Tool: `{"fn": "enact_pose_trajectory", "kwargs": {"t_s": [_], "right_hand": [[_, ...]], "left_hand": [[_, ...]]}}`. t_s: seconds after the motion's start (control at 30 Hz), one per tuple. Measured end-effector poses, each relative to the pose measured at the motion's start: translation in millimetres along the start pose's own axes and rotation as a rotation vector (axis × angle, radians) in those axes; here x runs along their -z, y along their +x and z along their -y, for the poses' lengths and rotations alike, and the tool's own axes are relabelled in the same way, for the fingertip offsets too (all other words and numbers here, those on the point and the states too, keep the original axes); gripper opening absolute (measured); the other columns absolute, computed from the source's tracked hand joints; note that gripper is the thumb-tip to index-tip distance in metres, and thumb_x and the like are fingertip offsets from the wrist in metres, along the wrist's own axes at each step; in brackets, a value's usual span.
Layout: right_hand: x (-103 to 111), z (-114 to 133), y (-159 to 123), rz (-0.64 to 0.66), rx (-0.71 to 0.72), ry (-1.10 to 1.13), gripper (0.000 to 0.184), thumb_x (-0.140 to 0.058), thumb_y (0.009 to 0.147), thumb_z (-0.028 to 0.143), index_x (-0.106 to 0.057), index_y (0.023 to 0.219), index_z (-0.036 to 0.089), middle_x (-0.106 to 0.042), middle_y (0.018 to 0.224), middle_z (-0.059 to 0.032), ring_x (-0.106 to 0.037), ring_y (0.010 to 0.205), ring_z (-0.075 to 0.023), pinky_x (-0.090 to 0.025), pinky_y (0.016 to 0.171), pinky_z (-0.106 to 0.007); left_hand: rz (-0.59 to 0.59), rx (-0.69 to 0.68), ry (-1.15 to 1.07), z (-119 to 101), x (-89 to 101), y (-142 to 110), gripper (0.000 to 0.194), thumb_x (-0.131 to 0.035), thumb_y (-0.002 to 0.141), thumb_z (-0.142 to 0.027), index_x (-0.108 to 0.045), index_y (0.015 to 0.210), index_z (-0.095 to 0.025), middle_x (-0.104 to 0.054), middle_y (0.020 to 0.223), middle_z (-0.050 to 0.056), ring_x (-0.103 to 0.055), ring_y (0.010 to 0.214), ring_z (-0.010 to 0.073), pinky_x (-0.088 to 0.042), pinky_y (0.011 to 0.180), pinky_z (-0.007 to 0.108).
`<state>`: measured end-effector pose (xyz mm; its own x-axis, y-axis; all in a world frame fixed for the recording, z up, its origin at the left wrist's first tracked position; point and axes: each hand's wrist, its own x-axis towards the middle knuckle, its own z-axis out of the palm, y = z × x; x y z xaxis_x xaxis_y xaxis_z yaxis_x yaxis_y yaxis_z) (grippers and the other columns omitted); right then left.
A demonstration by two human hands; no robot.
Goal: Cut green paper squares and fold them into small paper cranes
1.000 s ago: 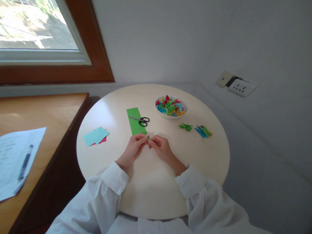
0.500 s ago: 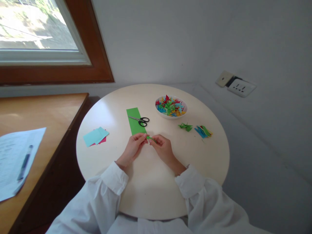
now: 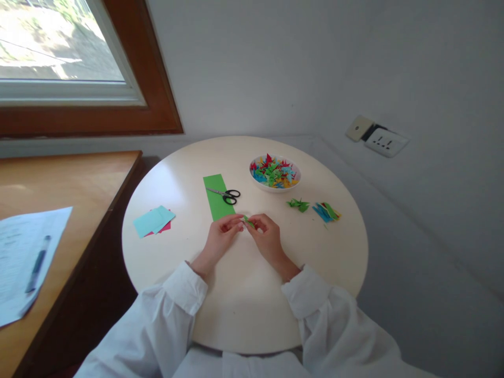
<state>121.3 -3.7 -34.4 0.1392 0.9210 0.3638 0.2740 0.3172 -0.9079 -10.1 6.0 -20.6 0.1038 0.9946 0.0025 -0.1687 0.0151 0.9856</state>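
Note:
Between my two hands is a small piece of folded green paper (image 3: 248, 222), its finer folds too small to make out. My right hand (image 3: 268, 237) pinches its right end with thumb and fingers. The fingertips of my left hand (image 3: 221, 237) close at its left tip, partly covering it. Just beyond my left hand lies a green paper strip (image 3: 219, 207). Scissors with black handles (image 3: 229, 196) rest across that strip, blades pointing left.
A white bowl (image 3: 275, 190) of colourful folded paper cranes stands at the back. Green paper cranes (image 3: 298, 205) and a bundle of folded coloured strips (image 3: 326, 212) lie right. Light blue paper squares (image 3: 151, 222) over red ones lie left on the round table (image 3: 244, 310).
The folded green paper has turned and moved slightly right in my fingers. My left fingers have shifted their pinch at its left end.

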Motion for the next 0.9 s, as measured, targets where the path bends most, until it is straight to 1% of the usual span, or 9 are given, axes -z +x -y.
{"fn": "enact_pose_trajectory", "kwargs": {"t_s": [0.17, 0.23, 0.33, 0.4, 0.53, 0.73, 0.9], "right_hand": [[1, 0, 0, 0.038, 0.074, -0.073, 0.001, -0.060, 0.073, 0.021, -0.061, 0.073, 0.021, -0.061, 0.073, -0.0017, -0.052, 0.063, -0.0134, -0.043, 0.058, -0.026], [2, -1, 0, 0.046, 0.098, -0.086, 0.004, -0.059, 0.072, 0.018, -0.062, 0.073, 0.021, -0.061, 0.074, -0.0019, -0.053, 0.066, -0.0141, -0.043, 0.058, -0.027], [2, -2, 1, 0.078, 0.120, -0.065, 0.010, -0.058, 0.071, 0.014, -0.063, 0.075, 0.021, -0.061, 0.075, -0.0020, -0.054, 0.069, -0.0145, -0.044, 0.059, -0.027], [2, -2, 1, 0.098, 0.115, -0.017, 0.013, -0.055, 0.073, 0.013, -0.064, 0.077, 0.021, -0.061, 0.078, -0.0026, -0.056, 0.072, -0.0146, -0.046, 0.061, -0.026], [1, -3, 1, 0.113, 0.061, 0.074, 0.017, -0.052, 0.076, 0.014, -0.065, 0.083, 0.021, -0.063, 0.083, -0.0037, -0.058, 0.079, -0.0150, -0.048, 0.066, -0.027], [1, -4, 2, 0.100, 0.041, 0.064, 0.016, -0.053, 0.076, 0.016, -0.066, 0.082, 0.021, -0.064, 0.083, -0.0042, -0.058, 0.078, -0.0152, -0.049, 0.066, -0.026], [1, -2, 2, 0.095, 0.043, 0.038, 0.015, -0.053, 0.076, 0.015, -0.067, 0.081, 0.021, -0.063, 0.082, -0.0045, -0.058, 0.077, -0.0152, -0.048, 0.064, -0.026]], "left_hand": [[0.036, -0.060, 0.063, 9, 0.5, 1, 0.018, -0.072, 0.063, -0.025, -0.070, 0.078, -0.016, -0.071, 0.081, 0.006, -0.063, 0.074, 0.0170, -0.048, 0.071, 0.028], [0.056, -0.080, 0.079, 11, 0.8, 1, 0.016, -0.071, 0.063, -0.025, -0.070, 0.077, -0.017, -0.071, 0.082, 0.007, -0.063, 0.075, 0.0175, -0.049, 0.071, 0.028], [0.036, -0.069, 0.080, 11, 1.3, 2, 0.017, -0.072, 0.061, -0.023, -0.070, 0.077, -0.016, -0.071, 0.080, 0.007, -0.063, 0.073, 0.0174, -0.049, 0.070, 0.028], [0.006, -0.045, 0.075, 8, 1.4, 2, 0.020, -0.074, 0.058, -0.021, -0.070, 0.077, -0.016, -0.071, 0.080, 0.006, -0.064, 0.071, 0.0169, -0.049, 0.070, 0.028], [-0.033, -0.003, 0.065, 3, 0.6, 2, 0.024, -0.075, 0.056, -0.019, -0.069, 0.079, -0.015, -0.071, 0.078, 0.006, -0.064, 0.069, 0.0166, -0.049, 0.069, 0.029], [-0.039, 0.003, 0.052, 0, -0.5, 1, 0.022, -0.076, 0.056, -0.022, -0.069, 0.076, -0.014, -0.071, 0.076, 0.007, -0.064, 0.069, 0.0167, -0.049, 0.069, 0.029], [-0.027, -0.017, 0.036, 1, 0.0, 1, 0.021, -0.075, 0.057, -0.022, -0.067, 0.076, -0.015, -0.070, 0.075, 0.005, -0.063, 0.069, 0.0157, -0.048, 0.067, 0.027]]}}
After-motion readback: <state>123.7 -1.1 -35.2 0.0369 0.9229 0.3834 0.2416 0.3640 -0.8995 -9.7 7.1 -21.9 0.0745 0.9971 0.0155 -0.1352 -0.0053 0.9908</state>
